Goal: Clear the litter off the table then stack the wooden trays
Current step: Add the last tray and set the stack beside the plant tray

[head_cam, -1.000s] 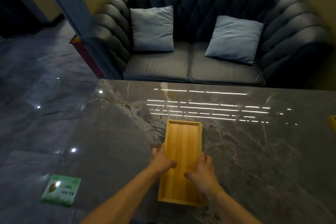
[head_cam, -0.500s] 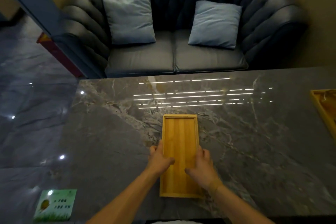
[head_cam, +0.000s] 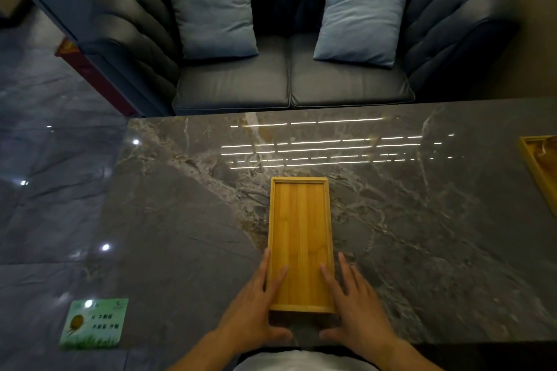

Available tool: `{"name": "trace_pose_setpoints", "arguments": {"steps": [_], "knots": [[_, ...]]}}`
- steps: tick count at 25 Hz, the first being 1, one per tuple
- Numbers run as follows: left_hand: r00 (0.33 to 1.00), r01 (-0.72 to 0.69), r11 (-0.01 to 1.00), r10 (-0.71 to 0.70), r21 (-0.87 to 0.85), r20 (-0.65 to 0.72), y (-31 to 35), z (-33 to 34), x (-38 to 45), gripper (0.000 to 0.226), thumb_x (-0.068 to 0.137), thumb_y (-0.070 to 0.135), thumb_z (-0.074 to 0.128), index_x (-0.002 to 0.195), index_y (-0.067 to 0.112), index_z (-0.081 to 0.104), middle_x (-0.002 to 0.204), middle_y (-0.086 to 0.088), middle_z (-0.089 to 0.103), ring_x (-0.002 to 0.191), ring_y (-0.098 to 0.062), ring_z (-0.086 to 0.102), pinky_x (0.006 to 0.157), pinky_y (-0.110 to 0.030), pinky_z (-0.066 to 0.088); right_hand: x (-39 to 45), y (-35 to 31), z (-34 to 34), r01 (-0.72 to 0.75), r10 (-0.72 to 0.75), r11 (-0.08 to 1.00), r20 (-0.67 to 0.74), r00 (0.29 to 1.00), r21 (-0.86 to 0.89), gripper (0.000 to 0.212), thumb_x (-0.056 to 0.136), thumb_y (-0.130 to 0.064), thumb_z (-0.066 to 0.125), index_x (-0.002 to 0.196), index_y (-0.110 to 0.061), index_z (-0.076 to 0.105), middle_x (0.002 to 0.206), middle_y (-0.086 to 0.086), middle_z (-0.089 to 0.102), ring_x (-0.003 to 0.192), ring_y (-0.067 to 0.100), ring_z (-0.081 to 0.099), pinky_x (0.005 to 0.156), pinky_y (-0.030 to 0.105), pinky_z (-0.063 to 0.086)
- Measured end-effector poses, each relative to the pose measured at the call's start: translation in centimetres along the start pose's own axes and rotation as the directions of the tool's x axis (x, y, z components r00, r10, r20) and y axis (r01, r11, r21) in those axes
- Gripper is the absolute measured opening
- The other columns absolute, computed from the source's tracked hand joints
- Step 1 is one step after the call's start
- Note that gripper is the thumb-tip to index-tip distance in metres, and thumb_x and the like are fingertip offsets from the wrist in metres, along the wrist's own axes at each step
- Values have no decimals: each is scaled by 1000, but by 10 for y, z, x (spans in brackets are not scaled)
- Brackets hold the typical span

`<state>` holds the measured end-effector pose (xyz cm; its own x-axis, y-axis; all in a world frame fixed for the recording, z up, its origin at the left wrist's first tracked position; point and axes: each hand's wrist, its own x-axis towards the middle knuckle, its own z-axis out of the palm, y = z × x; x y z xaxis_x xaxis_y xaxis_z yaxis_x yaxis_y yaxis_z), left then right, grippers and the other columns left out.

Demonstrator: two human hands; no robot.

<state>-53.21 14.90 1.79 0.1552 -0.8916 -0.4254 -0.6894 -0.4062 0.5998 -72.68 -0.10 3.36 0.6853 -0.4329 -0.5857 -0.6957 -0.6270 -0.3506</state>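
A green card (head_cam: pixel 94 324) is lying on the glossy floor (head_cam: pixel 45 205) well left of the left hand (head_cam: pixel 259 307); its dark print is too blurred to read. The left hand is lying spread and flat, fingers (head_cam: pixel 278 275) over the tray (head_cam: pixel 300 242) rim, gripping nothing. The tray is sitting lengthwise on the grey marble surface (head_cam: pixel 422 235) between both hands, its near end touching them. The right hand (head_cam: pixel 354 307) is resting likewise, splayed, fingers touching the tray's right rim, holding nothing. Far right of it, a second tray (head_cam: pixel 539 166) is showing at the frame edge. Beyond the surface, a dark sofa (head_cam: pixel 289 81) is carrying two blue cushions (head_cam: pixel 212 13).
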Motion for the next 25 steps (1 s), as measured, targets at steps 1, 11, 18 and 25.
{"name": "trace_pose_setpoints", "arguments": {"steps": [1,11,18,25], "knots": [[1000,17,1000,-17,21,-7,-3,2,0,122,59,74,69,144,50,-15,150,11,-41,145,-22,16,104,-42,44,0,2,2,5,-5,1000,-10,1000,-9,127,65,-68,69,133,-48,-36,150,-3,-39,146,30,-12,118,49,12],[996,86,987,-81,133,-38,-9,-1,5,104,75,71,47,136,47,-34,146,20,-40,130,-17,44,88,-31,51,8,4,3,49,-49,999,-57,997,2,109,85,-57,55,129,-37,-43,158,-5,-22,122,19,48,97,34,47],[995,102,972,-95,211,-43,-9,-4,8,106,79,63,53,134,46,-37,144,20,-43,122,-19,51,84,-34,52,12,2,5,18,-18,1000,-47,999,-12,106,87,-51,54,133,-33,-39,152,-9,-32,104,20,58,81,33,53],[994,113,964,-111,239,-23,-6,-3,10,110,82,54,58,131,43,-40,144,16,-43,123,-21,49,86,-36,53,14,1,6,-19,18,999,-31,999,-38,99,90,-38,55,141,-32,-30,157,-3,-24,99,23,60,78,33,53]]}}
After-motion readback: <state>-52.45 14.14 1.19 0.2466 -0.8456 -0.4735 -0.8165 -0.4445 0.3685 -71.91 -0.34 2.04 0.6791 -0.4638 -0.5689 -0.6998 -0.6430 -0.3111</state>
